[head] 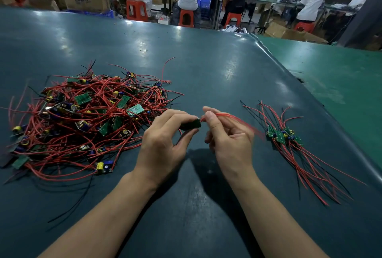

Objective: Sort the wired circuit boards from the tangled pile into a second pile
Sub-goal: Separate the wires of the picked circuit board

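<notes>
At the centre of the frame the left hand [165, 133] pinches a small green circuit board [191, 123] between thumb and fingers, held above the dark desk [206, 67]. The right hand [229, 135] has its grip closed on the board's red wires [233, 118], which trail blurred toward the right. The tangled pile [86, 119] of boards and red and black wires fills the left of the frame, reaching its left edge. The second pile [289, 139] lies at the right, near the desk's right edge. Bare desk stretches between the piles and up to the far edge.
</notes>
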Available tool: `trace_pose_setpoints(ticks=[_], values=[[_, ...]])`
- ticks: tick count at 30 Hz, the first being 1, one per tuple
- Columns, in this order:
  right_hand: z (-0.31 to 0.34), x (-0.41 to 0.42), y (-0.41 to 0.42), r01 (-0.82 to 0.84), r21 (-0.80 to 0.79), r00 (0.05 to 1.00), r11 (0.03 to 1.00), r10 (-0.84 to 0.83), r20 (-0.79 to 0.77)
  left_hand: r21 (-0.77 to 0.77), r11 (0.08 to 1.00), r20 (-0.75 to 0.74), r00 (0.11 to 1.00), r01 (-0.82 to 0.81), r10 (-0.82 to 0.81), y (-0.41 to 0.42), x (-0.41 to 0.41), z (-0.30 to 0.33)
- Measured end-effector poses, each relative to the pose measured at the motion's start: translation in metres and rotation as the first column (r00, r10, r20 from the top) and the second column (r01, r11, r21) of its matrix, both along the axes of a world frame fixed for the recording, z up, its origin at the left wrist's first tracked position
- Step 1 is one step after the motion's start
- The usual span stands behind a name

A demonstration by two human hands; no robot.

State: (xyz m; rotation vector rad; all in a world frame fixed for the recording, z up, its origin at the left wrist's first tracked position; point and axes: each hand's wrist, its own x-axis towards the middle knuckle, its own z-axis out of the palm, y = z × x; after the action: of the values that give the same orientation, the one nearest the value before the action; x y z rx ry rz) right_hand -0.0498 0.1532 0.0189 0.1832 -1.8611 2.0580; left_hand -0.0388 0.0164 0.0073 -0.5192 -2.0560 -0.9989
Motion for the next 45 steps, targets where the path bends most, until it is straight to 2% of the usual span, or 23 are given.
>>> trace_pose_setpoints(ticks=[3,10,17,20,22,24,25,27,28,29,32,34,36,37,38,40,42,45], values=[[0.002,-0.004,0.004,0.059,-0.096,0.998,0.994,-0.055,0.044,0.034,0.999,0.001,1.000,0.004,-0.004,0.001,-0.001,-0.002],[0.009,-0.014,0.029,0.179,-0.233,0.984,0.956,-0.176,0.034,0.044,0.998,-0.049,0.998,-0.037,0.039,-0.001,-0.002,-0.006],[0.011,-0.020,0.034,0.223,-0.363,0.974,0.905,-0.218,0.057,0.038,0.998,-0.051,0.997,-0.047,0.049,-0.002,-0.002,-0.008],[0.011,-0.020,0.037,0.251,-0.426,0.968,0.869,-0.232,0.096,0.042,0.995,-0.126,0.988,-0.087,0.091,-0.003,-0.001,-0.005],[0.009,-0.019,0.038,0.208,-0.439,0.977,0.874,-0.170,0.125,0.065,0.989,-0.220,0.965,-0.133,0.144,-0.007,-0.001,-0.002],[0.003,-0.015,0.033,0.061,-0.339,0.993,0.939,-0.024,0.112,0.090,0.986,-0.277,0.947,-0.140,0.160,-0.010,0.000,-0.001],[0.000,-0.012,0.027,-0.025,-0.199,0.994,0.980,0.046,0.099,0.089,0.989,-0.287,0.948,-0.115,0.136,-0.010,0.001,-0.001],[-0.007,-0.007,0.011,-0.157,0.101,0.983,0.982,0.146,0.112,0.073,0.996,-0.297,0.952,-0.050,0.069,-0.008,0.003,-0.002],[-0.010,-0.007,0.006,-0.183,0.131,0.977,0.974,0.166,0.132,0.071,0.997,-0.301,0.953,-0.022,0.043,-0.008,0.003,-0.001],[-0.008,-0.009,0.004,-0.167,0.083,0.975,0.982,0.152,0.160,0.076,0.997,-0.299,0.954,0.001,0.021,-0.008,0.003,-0.001],[0.000,-0.021,0.027,0.003,-0.263,0.945,0.965,0.083,0.316,0.110,0.993,-0.282,0.959,0.039,-0.006,-0.011,0.001,0.000],[0.004,-0.026,0.046,0.084,-0.502,0.897,0.861,0.154,0.415,0.131,0.991,-0.266,0.964,0.033,0.004,-0.011,0.001,-0.001],[0.004,-0.027,0.053,0.081,-0.627,0.878,0.775,0.243,0.413,0.151,0.988,-0.260,0.966,0.033,0.007,-0.011,0.001,-0.002],[0.002,-0.027,0.050,0.053,-0.617,0.879,0.785,0.257,0.402,0.160,0.986,-0.258,0.966,0.043,0.000,-0.011,0.001,-0.002],[0.001,-0.026,0.044,0.018,-0.517,0.894,0.856,0.218,0.391,0.164,0.985,-0.255,0.967,0.052,-0.009,-0.010,0.001,-0.003],[-0.003,-0.021,0.029,-0.039,-0.134,0.965,0.990,0.072,0.251,0.151,0.987,-0.241,0.970,0.052,-0.014,-0.010,0.000,-0.004],[-0.010,-0.015,0.016,-0.079,0.174,0.997,0.982,0.078,0.008,0.139,0.989,-0.220,0.975,0.047,-0.016,-0.010,-0.002,-0.003],[-0.016,-0.005,0.008,-0.176,0.324,0.963,0.930,0.231,-0.140,0.132,0.990,-0.163,0.986,0.039,-0.018,-0.008,-0.004,-0.003]])
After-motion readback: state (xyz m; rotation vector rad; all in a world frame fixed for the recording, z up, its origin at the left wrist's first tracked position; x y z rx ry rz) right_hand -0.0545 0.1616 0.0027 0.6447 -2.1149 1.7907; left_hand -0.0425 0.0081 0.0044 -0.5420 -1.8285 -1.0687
